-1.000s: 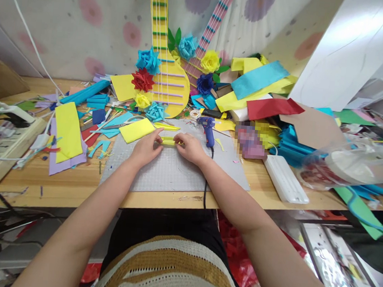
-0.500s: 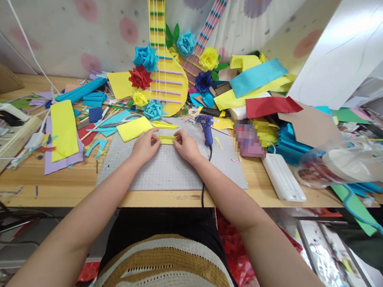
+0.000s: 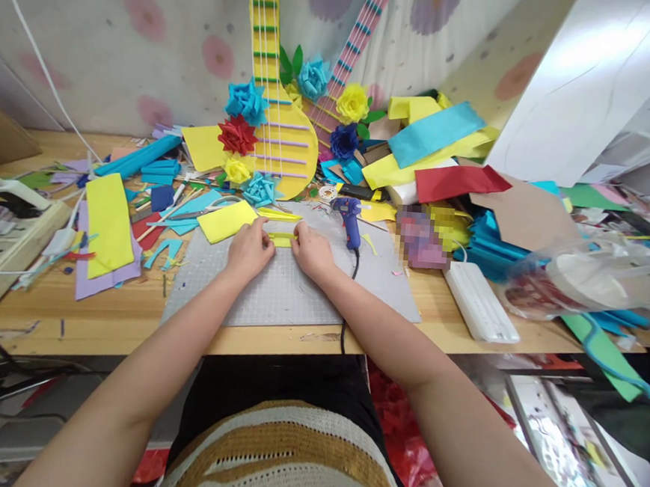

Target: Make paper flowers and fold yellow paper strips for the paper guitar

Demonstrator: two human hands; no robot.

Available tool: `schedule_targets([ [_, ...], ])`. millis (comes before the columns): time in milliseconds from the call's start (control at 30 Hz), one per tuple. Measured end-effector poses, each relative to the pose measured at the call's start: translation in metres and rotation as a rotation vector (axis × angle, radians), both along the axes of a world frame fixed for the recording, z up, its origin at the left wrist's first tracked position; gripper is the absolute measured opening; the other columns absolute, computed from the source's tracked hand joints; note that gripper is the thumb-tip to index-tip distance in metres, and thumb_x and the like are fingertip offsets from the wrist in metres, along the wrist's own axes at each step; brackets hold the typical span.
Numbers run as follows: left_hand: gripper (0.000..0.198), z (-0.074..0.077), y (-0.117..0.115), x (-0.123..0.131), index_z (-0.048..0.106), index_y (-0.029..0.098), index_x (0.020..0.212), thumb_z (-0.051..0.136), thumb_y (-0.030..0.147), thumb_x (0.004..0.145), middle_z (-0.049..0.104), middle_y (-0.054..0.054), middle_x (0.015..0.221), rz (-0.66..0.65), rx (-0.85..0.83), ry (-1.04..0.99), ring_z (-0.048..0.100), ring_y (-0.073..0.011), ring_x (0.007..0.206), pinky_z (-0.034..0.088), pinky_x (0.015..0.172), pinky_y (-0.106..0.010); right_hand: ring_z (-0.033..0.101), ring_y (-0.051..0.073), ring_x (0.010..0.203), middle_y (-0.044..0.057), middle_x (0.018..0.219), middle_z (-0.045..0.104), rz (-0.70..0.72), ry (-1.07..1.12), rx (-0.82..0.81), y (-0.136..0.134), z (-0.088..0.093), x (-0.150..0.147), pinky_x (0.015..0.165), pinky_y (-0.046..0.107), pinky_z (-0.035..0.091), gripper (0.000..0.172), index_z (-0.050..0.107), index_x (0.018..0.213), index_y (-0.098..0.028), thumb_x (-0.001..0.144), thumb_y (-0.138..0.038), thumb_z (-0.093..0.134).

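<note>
Between my two hands, over the grey cutting mat (image 3: 298,294), is a narrow folded strip of yellow paper (image 3: 282,240). My left hand (image 3: 250,250) pinches its left end, and my right hand (image 3: 311,251) grips the right end. Just behind the strip lies another thin yellow folded piece (image 3: 279,214). A wider yellow sheet (image 3: 226,221) rests beside my left hand, on the mat's back left corner. To the right of my right hand is a blue glue gun (image 3: 350,223), its black cable running down over the mat's front edge.
A yellow paper guitar (image 3: 288,143) with paper flowers leans at the back. Coloured paper (image 3: 438,132) is heaped at the back right, near a white power strip (image 3: 482,302). Scissors (image 3: 215,205) and scraps lie at the left. Another power strip (image 3: 9,249) stands far left.
Both hands have shifted slightly closer together along the yellow strip, and less of it shows between them. The camera view has moved slightly.
</note>
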State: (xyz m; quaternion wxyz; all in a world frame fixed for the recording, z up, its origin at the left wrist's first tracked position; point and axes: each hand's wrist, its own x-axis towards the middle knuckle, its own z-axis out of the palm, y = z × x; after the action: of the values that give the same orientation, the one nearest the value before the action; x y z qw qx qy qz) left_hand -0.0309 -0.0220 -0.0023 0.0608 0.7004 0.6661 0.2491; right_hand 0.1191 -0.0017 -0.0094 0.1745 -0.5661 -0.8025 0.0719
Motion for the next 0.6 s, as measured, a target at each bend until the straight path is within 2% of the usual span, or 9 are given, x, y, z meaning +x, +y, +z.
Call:
schedule_targets([
  [267, 0.035, -0.0006, 0.0008, -0.0010, 0.050, 0.018, 0.112, 0.052, 0.017, 0.077, 0.065, -0.005, 0.081, -0.011, -0.001, 0.040, 0.054, -0.0254, 0.092, 0.042, 0.079, -0.037, 0.056, 0.022, 0.091, 0.012, 0.096, 0.063, 0.014, -0.099, 0.023, -0.0007, 0.0013, -0.0016, 0.076, 0.030, 0.041, 0.019, 0.051, 0.102, -0.014, 0.090, -0.023, 0.039],
  [433, 0.017, 0.0010, -0.0009, -0.0008, 0.059, 0.020, 0.092, 0.048, 0.017, 0.078, 0.064, -0.006, 0.084, -0.083, -0.029, 0.138, 0.051, -0.0252, 0.091, 0.041, 0.080, -0.037, 0.056, 0.023, 0.091, 0.012, 0.097, 0.063, 0.017, -0.115, 0.031, -0.0010, 0.0017, -0.0020, 0.076, 0.031, 0.042, 0.020, 0.052, 0.102, -0.014, 0.090, -0.023, 0.039],
  [600, 0.018, 0.0006, -0.0009, -0.0019, 0.064, 0.021, 0.084, 0.047, 0.018, 0.079, 0.063, -0.008, 0.088, -0.132, -0.012, 0.190, 0.049, -0.0253, 0.092, 0.040, 0.083, -0.038, 0.055, 0.023, 0.092, 0.014, 0.098, 0.062, 0.020, -0.123, 0.015, -0.0015, 0.0023, -0.0021, 0.078, 0.032, 0.042, 0.022, 0.053, 0.103, -0.014, 0.091, -0.022, 0.037],
])
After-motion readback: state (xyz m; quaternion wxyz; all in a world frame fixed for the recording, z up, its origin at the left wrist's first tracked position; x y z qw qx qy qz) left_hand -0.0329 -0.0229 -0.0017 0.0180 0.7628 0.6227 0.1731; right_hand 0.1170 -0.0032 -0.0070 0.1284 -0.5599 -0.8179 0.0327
